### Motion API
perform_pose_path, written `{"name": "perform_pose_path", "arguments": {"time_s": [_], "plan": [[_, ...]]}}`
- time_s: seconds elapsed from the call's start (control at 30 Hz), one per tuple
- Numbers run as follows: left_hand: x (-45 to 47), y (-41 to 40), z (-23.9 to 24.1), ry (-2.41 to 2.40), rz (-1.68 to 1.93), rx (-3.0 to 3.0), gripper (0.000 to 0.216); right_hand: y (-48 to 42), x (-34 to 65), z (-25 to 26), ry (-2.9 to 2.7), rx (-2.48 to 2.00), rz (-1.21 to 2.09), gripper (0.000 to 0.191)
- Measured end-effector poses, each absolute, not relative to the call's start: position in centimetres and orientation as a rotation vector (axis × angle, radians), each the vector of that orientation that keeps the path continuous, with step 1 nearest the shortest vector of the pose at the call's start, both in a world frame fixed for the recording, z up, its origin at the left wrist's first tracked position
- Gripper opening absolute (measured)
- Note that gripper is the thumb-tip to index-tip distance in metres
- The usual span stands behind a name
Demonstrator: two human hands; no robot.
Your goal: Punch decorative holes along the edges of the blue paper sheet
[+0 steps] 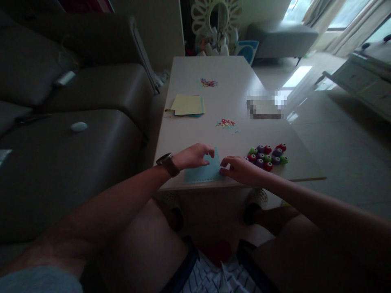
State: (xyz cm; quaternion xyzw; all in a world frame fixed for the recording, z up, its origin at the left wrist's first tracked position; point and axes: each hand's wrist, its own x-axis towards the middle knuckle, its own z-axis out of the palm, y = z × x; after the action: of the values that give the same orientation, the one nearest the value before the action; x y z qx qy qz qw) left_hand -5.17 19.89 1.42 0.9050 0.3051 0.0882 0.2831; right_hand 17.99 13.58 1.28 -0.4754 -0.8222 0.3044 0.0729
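A light blue sheet of paper lies at the near edge of the white table. My left hand, with a watch on the wrist, rests on the sheet's left part with fingers curled down onto it. My right hand pinches the sheet's right edge with bent fingers. A cluster of small round punches, green, purple and red, sits just right of my right hand.
A stack of yellow and blue paper lies mid-table. Two small piles of coloured paper bits lie beyond. A dark sofa runs along the left. A grey armchair stands at the back.
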Motion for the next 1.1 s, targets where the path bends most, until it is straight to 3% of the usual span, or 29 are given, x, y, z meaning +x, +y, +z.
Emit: {"name": "perform_pose_path", "arguments": {"time_s": [0.23, 1.1], "plan": [[-5.7, 14.3, 1.9, 0.747, 0.052, 2.620, 0.034, 14.1, 18.1, 0.8, -2.415, -1.493, 1.037, 0.012], [-7.5, 14.6, 0.9, 0.678, -0.054, 2.476, 0.072, 16.0, 17.1, 0.5, -2.256, -1.658, 1.287, 0.011]]}}
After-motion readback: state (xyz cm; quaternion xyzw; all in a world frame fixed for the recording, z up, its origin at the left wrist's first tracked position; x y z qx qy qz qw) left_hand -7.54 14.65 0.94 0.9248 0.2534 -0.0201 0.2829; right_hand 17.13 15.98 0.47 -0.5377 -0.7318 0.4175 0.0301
